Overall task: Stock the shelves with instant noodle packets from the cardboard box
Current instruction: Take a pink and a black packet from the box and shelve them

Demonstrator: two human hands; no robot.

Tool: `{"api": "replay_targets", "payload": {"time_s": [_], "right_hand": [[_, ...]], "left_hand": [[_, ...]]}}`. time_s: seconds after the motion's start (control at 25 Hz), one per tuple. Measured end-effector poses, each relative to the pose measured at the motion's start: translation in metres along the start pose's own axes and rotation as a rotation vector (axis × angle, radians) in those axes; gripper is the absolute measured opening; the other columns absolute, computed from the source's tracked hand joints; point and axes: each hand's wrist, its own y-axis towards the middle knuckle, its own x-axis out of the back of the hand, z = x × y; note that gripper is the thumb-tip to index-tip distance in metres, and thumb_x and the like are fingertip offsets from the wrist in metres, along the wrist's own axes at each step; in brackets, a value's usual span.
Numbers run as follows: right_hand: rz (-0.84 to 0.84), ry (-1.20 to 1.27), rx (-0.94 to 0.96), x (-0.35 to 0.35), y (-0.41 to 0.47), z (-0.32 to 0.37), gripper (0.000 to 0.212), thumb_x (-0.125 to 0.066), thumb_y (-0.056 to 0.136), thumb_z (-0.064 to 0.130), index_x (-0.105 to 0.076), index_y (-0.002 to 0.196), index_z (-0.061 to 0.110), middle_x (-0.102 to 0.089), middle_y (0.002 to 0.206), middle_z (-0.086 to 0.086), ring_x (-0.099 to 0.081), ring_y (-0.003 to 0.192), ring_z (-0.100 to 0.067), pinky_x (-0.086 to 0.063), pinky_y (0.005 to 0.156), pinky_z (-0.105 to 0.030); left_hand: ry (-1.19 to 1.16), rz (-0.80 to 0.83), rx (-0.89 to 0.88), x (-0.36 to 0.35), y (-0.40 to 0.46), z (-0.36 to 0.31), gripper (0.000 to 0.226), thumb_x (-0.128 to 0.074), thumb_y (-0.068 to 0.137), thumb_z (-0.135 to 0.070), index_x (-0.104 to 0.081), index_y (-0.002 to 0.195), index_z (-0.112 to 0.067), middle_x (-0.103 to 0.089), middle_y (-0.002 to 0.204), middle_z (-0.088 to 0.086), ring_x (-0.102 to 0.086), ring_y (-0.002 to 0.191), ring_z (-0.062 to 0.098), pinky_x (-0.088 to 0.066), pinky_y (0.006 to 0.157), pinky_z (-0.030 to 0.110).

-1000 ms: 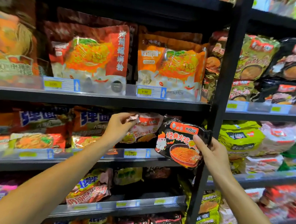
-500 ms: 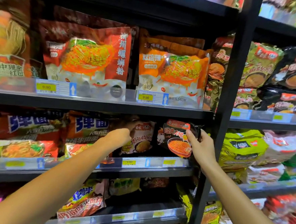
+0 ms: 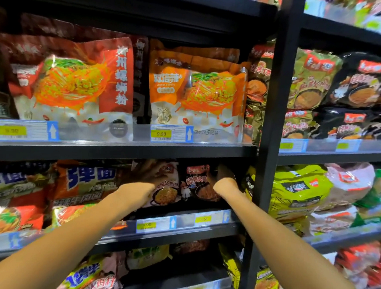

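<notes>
Both hands are reaching deep into the middle shelf (image 3: 111,233), wrists at the shelf lip. Right hand (image 3: 224,178) is lying against the upper right edge of the black noodle packet (image 3: 199,185); its fingers are going out of sight behind the pack in shadow, so whether they are curling round it or just pushing flat, I cannot tell. Left hand (image 3: 148,175) is resting on the pale packet (image 3: 166,187) just beside it; blur and shade are hiding the fingers, grip unreadable here too.

The black packet is now sitting upright inside the shelf, behind the price rail (image 3: 179,222), touching the pale one on its left.

Handling, as a judgement: a light, puffy multi-pack with crinkly, slick film and brittle noodle blocks inside. It is likely to dent and slide rather than resist. Best hold is at the side seams or top edge, pushing with flat fingers rather than squeezing the middle.

Against a second ago: the black packet was being held out in front of the black upright post (image 3: 268,149), clear of the shelf, gripped by the right hand; the left was pinching a corner of the pale pack. Half a second ago it was passing the rail. Both hands are now further in, the camera closer.
</notes>
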Motion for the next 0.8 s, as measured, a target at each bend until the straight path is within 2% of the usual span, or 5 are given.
{"api": "replay_targets", "payload": {"time_s": [0.12,0.24,0.44,0.6,0.8], "right_hand": [[-0.094,-0.108,0.081,-0.004,0.004,0.005,0.053,-0.058,0.098,0.015,-0.037,0.146,0.009,-0.046,0.146,-0.02,-0.047,0.133,-0.035,-0.041,0.104,-0.037],[-0.193,-0.343,0.259,-0.008,-0.002,0.005,0.092,-0.066,0.089,0.006,-0.006,0.158,0.013,-0.007,0.165,-0.017,-0.009,0.152,-0.035,-0.015,0.123,-0.04],[-0.148,-0.277,0.482,-0.005,-0.005,-0.011,0.069,-0.072,0.086,0.025,-0.041,0.148,0.027,-0.026,0.158,-0.007,-0.021,0.147,-0.03,-0.036,0.114,-0.042],[0.119,-0.323,0.446,-0.009,0.001,-0.019,0.09,-0.074,0.086,0.027,-0.02,0.158,0.035,-0.006,0.167,0.002,-0.003,0.153,-0.026,-0.026,0.121,-0.042],[0.169,-0.298,0.432,-0.016,0.008,-0.017,0.102,-0.074,0.084,0.009,-0.01,0.157,0.041,0.006,0.167,0.005,0.0,0.155,-0.028,-0.024,0.122,-0.047]], "left_hand": [[0.016,-0.027,-0.002,-0.002,-0.007,-0.007,0.02,-0.039,0.103,-0.02,-0.056,0.111,-0.013,-0.061,0.121,0.007,-0.056,0.115,0.023,-0.036,0.081,0.028],[0.088,-0.028,-0.044,-0.009,0.0,-0.003,0.024,-0.041,0.103,-0.023,-0.055,0.118,-0.01,-0.06,0.127,0.008,-0.056,0.118,0.024,-0.039,0.084,0.028],[0.09,-0.058,-0.005,-0.015,0.0,-0.004,0.025,-0.045,0.1,-0.018,-0.051,0.124,-0.013,-0.059,0.13,0.006,-0.055,0.12,0.025,-0.043,0.087,0.032],[0.148,-0.004,-0.002,-0.027,0.012,-0.005,0.03,-0.042,0.1,-0.009,-0.051,0.128,-0.01,-0.059,0.128,0.01,-0.056,0.119,0.028,-0.043,0.09,0.033],[0.059,0.031,0.051,-0.026,0.013,-0.001,0.028,-0.045,0.097,-0.015,-0.053,0.124,-0.014,-0.059,0.129,0.006,-0.056,0.118,0.028,-0.046,0.092,0.034]]}}
